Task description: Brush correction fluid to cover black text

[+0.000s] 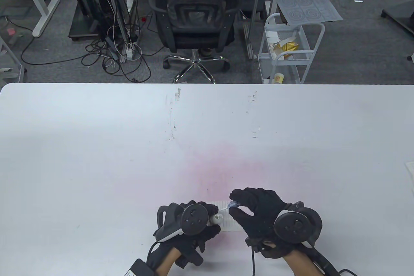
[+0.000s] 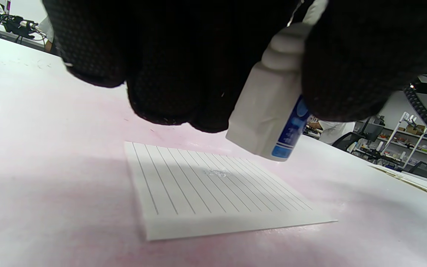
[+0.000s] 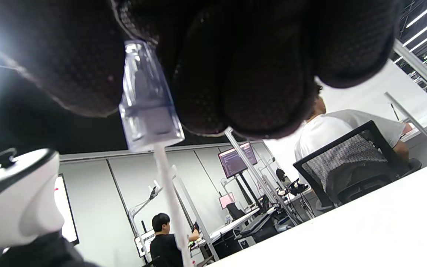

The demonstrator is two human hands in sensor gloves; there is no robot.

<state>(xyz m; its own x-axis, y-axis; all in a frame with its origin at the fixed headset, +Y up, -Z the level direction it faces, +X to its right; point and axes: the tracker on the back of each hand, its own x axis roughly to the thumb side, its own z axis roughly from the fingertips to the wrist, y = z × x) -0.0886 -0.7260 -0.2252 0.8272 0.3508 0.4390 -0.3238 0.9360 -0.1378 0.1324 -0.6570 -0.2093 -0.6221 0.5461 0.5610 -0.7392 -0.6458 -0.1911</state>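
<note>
White plastic makes up the small correction fluid bottle [image 2: 269, 115], which the left hand [image 1: 186, 221] holds tilted above the desk [image 1: 97, 146], fingers wrapped round its body with the open neck pointing toward the right hand [image 1: 258, 214]. It looks light and rigid enough to take a firm hold round the flat sides, though hard squeezing would likely push fluid out of the neck. The right hand's grip is closed on the clear cap [image 3: 148, 100], pinched between thumb and fingers, with the thin white brush stem [image 3: 171, 207] hanging from it. That stem looks slender and bendy, so the cap is the sensible place to hold, and strokes should be light. A lined paper sheet [image 2: 213, 189] lies flat on the desk beneath both hands; it is thin and could slide under the brush. A glossy wet-looking patch [image 2: 217, 172] sits near its middle. No black text shows plainly.
</note>
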